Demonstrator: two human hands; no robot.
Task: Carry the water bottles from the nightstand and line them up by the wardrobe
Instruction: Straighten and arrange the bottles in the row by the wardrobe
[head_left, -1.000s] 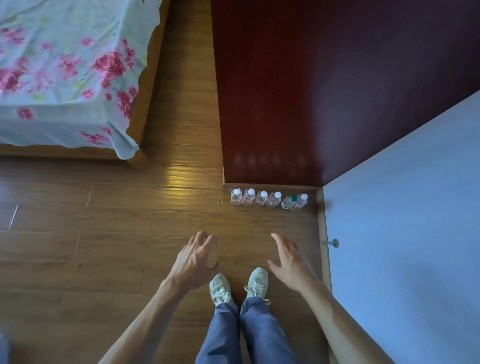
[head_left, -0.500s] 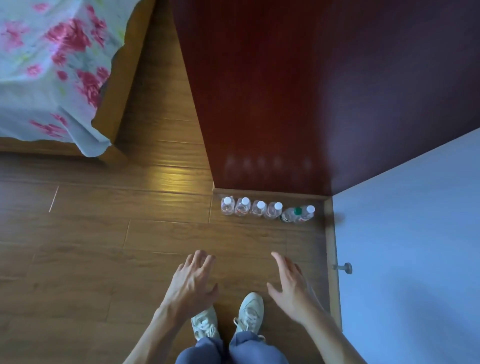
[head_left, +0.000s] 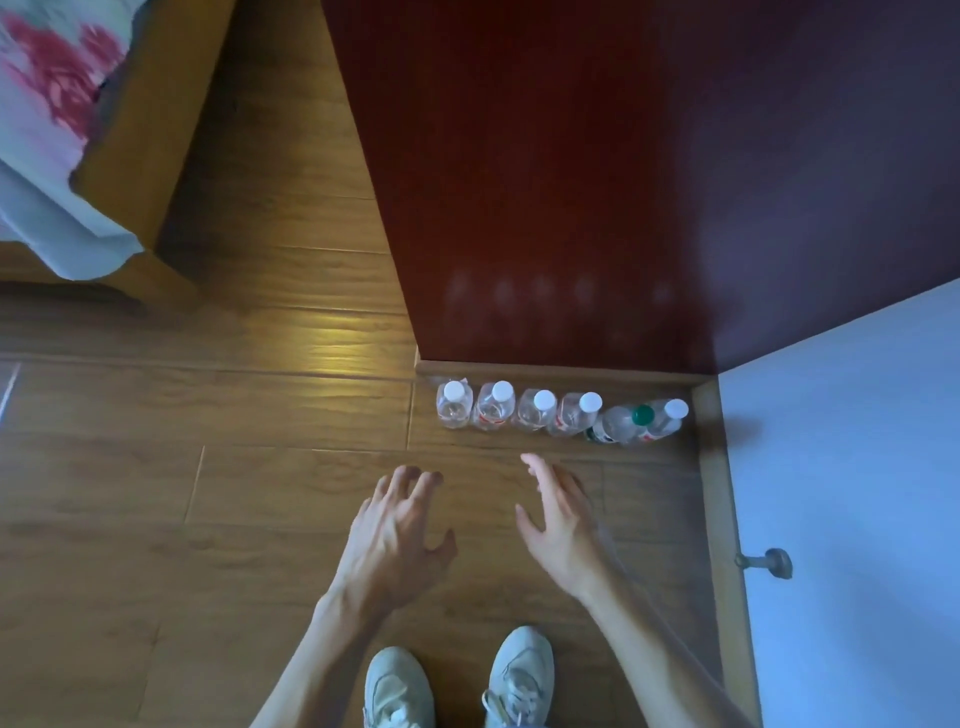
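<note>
Lining the glossy wardrobe (head_left: 571, 182) stand clear plastic bottles (head_left: 540, 410) — seemingly six.

Both hands have come forward, away from the shoes (head_left: 519, 670) and closer to the row of water bottles (head_left: 571, 415). The left hand (head_left: 395, 535) and the right hand (head_left: 558, 525) are now near the bottles but not touching them. The shoes have dropped to the bottom edge and stand wider apart, and the trouser legs are gone from view. The bed (head_left: 47, 130) has slid toward the left edge, and the wardrobe (head_left: 571, 182) takes more of the view.
</note>
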